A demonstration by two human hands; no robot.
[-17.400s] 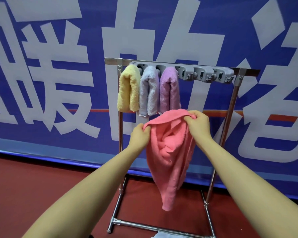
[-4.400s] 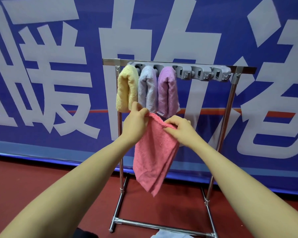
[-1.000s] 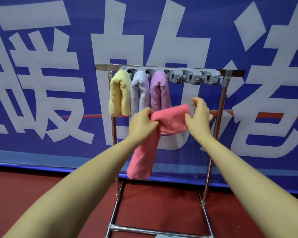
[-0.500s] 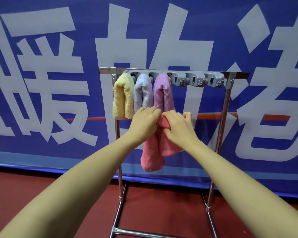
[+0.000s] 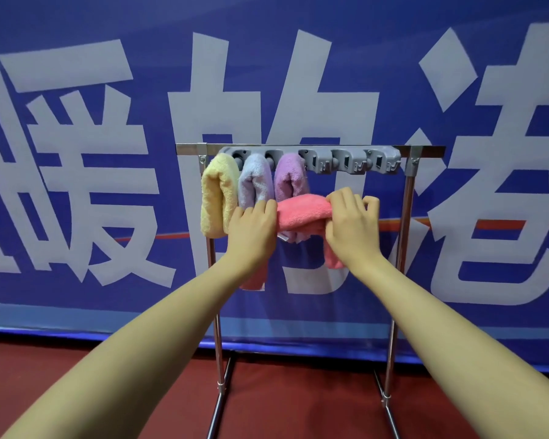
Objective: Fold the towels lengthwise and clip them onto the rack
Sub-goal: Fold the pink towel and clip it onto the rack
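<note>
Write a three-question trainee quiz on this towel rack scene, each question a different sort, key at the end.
1. True or false: the pink towel is already clipped to the rack.
2. How many towels hang on the clip strip?
3. Which hangs nearest the rack's left post? A) yellow towel B) purple towel

Key: 1 false, the left hand and right hand hold it below the strip; 2 three; 3 A.

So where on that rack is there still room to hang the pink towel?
The free stretch is the right part of the grey clip bar, from the purple towel to the rack's right post: those clips look empty. The left part is crowded by the yellow towel, lilac towel and purple one, side by side. Both hands hold the pink towel below.
</note>
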